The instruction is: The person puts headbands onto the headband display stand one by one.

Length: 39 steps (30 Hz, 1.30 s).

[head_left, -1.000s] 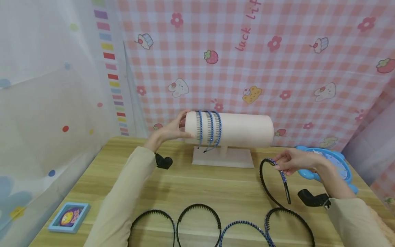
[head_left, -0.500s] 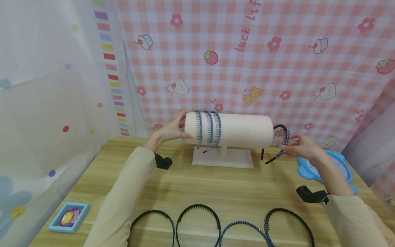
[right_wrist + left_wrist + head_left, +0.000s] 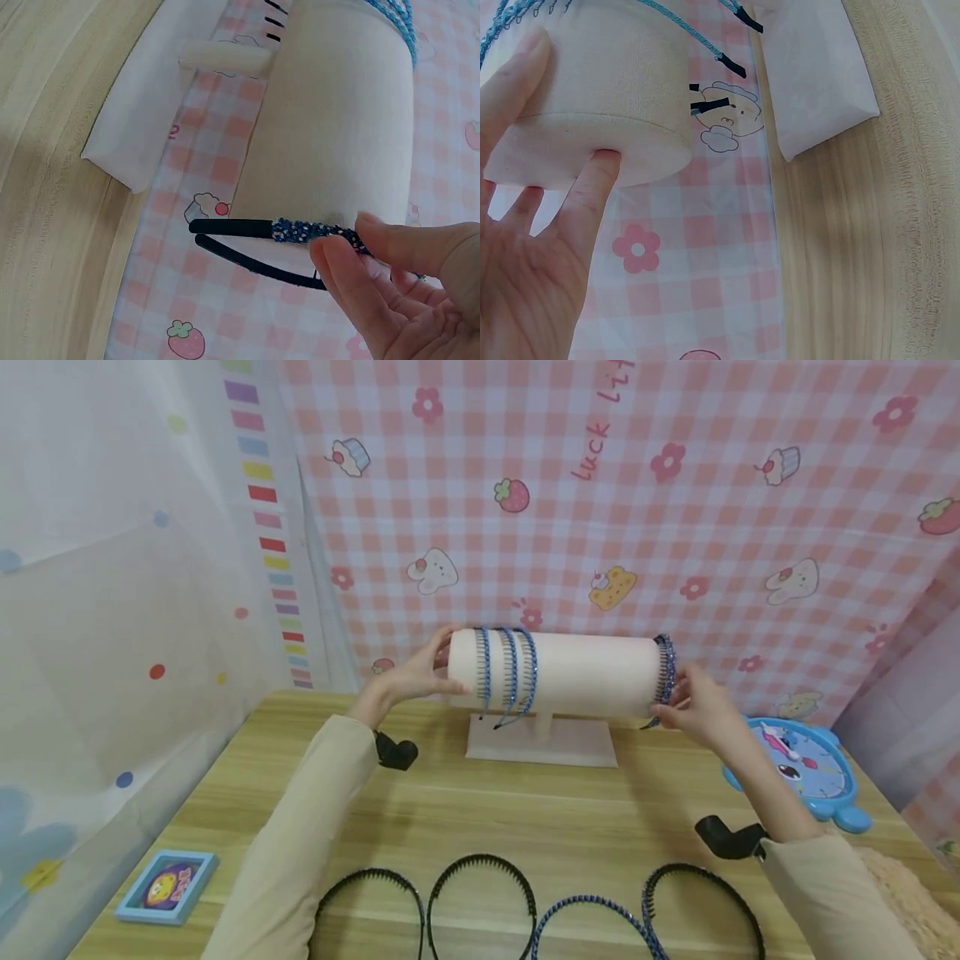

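the left hand [image 3: 408, 677] grips the left end of a pale padded cylinder [image 3: 592, 677], thumb on its front and fingers spread against the end. the right hand [image 3: 701, 706] pinches a dark headband [image 3: 667, 670] studded with blue between thumb and fingers — the band stands at the cylinder's right end, and its two black tips [image 3: 229, 227] hang lower. three blue toothed headbands [image 3: 511, 668] hang over the cylinder near the left hand, side by side. a pale flat base [image 3: 581, 747] carries the cylinder on a short post. four more headbands [image 3: 483, 861] lie along the near edge of the view on the wooden table [image 3: 517, 810], cut off by it. a small blue frame [image 3: 205, 877] lies at the left; a blue clock [image 3: 813, 764] lies beyond the right forearm. behind hangs a pink checked cloth [image 3: 600, 527].
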Each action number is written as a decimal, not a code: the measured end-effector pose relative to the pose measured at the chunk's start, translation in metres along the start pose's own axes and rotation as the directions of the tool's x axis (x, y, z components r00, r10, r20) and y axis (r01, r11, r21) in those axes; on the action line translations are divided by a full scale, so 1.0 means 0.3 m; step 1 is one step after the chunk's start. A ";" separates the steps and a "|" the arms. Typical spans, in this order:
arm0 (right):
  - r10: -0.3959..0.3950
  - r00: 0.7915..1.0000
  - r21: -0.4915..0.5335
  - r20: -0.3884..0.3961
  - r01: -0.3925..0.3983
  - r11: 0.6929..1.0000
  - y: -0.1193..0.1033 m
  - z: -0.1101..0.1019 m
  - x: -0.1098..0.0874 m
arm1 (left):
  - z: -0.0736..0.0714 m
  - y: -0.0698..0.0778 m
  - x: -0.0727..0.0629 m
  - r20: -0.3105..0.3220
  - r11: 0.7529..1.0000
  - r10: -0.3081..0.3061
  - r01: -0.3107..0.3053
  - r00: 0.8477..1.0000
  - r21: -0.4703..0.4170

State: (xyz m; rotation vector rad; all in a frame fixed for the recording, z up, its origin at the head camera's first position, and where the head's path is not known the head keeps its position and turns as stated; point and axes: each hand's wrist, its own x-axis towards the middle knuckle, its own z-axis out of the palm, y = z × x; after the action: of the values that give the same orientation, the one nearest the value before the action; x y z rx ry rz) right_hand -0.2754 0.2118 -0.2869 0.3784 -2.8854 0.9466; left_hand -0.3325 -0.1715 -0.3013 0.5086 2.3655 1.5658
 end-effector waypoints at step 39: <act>-0.143 0.939 -0.068 0.313 0.173 0.983 0.046 -0.101 0.204 | -0.003 0.006 -0.002 0.013 1.000 -0.012 0.012 1.000 -0.022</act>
State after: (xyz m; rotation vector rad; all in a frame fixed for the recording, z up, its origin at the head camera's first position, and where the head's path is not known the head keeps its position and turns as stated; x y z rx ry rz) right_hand -0.3382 0.2280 -0.2609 0.8031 -3.0965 0.7819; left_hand -0.3319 -0.1718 -0.2993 0.4976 2.3350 1.5768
